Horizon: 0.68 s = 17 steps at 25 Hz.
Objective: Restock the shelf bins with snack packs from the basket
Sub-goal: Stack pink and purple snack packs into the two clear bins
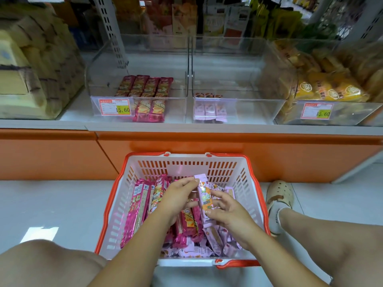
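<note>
Your left hand (178,196) pinches the top of a lilac snack pack (204,196), and your right hand (227,212) grips its lower end, both over the basket (186,156) on the floor. Lift it clear, then lay it flat beside the matching lilac packs (209,110) in the middle bin (248,109), not among the pink packs (145,88).

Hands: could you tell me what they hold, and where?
A lilac snack pack: left hand pinches its top end, right hand grips its lower end.
</note>
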Tool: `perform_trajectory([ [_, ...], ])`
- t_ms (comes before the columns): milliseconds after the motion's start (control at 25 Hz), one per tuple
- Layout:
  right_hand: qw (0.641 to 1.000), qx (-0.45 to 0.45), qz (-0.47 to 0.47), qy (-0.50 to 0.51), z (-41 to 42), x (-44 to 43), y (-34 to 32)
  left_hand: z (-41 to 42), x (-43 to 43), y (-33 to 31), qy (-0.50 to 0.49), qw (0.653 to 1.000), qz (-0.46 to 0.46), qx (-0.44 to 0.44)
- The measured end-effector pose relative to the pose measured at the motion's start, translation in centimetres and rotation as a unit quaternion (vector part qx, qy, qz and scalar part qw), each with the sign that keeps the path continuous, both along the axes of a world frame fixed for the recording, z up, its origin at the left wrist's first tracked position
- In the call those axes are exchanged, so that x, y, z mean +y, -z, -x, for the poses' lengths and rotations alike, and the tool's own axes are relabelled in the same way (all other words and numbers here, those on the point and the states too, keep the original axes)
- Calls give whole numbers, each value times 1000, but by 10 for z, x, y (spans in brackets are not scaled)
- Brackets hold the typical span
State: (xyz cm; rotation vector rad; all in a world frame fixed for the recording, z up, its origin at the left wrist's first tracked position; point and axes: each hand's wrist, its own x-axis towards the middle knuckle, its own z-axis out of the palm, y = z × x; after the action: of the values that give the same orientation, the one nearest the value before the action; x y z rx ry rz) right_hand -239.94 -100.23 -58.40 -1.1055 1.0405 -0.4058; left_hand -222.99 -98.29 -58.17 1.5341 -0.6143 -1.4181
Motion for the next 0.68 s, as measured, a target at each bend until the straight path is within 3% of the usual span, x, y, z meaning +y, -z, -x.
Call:
perform_trajectory([
  [160,999,3,31,13,-5,-5,-19,4,3,-27,-6,999,40,-5],
  [280,993,28,114,31,-7,-33,-60,3,-12,-67,24,994,97,-31],
  [400,979,-9,203,36,-11,-74,-122,-10,-40,-122,23,975,198,-100],
  [480,959,-34,274,65,-15,-109,-167,-29,-60,-153,10,933,259,-249],
  [560,937,-26,333,103,-21,-148,-204,-50,-77,-166,11,857,266,-440],
  [600,930,-9,349,119,-25,-167,-217,-58,-83,-167,20,823,255,-507],
  [680,921,75,356,138,-35,-208,-227,-67,-94,-159,52,789,218,-572],
])
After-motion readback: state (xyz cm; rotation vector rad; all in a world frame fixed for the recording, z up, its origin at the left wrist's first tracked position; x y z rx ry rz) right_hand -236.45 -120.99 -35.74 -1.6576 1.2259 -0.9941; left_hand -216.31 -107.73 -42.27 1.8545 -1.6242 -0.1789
